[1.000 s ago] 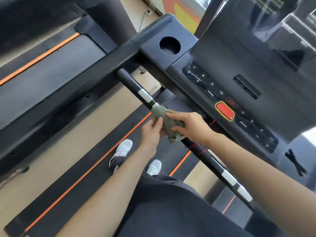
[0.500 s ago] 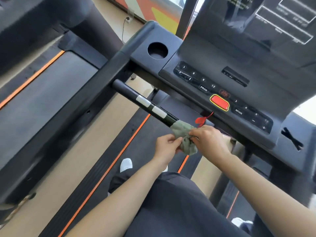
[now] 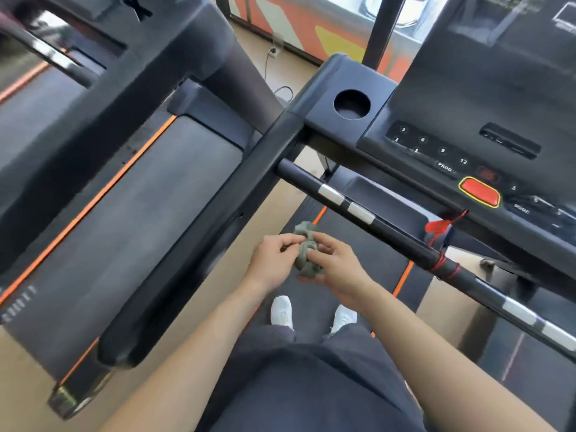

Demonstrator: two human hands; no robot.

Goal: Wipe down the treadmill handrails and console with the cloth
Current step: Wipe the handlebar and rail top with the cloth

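Grips: left grip (image 3: pixel 274 260) and right grip (image 3: pixel 339 266), both bare hands, fingers curled and pinching one cloth (image 3: pixel 307 257) from opposite sides. Cloth: grey-green, bunched and twisted into a lump, held in the air between the two grips, touching neither rail nor console. Front handrail (image 3: pixel 402 238): black bar running across the view just beyond the cloth and apart from it, with two silver sensor pads (image 3: pixel 346 204) toward its left end and more silver bands at its right end. Red safety clip (image 3: pixel 438 227): hangs on a cord under the console edge, close to the bar; red cord is wound round the bar to its right. Left side handrail (image 3: pixel 199 241): broad black arm, running from the console corner toward the person, left of the left grip. Console (image 3: pixel 467 145): black panel beyond the bar, with numbered keys, PROG and MODE keys, a red stop button (image 3: pixel 480 192) ringed in yellow, and a round cup holder (image 3: pixel 352 104) at its left corner. Belt (image 3: pixel 374 260): dark, orange-edged, beneath the grips. White shoes (image 3: pixel 281 310): two, on the belt. Neighbouring treadmill (image 3: pixel 140 219): to the left, grey belt, orange stripe.
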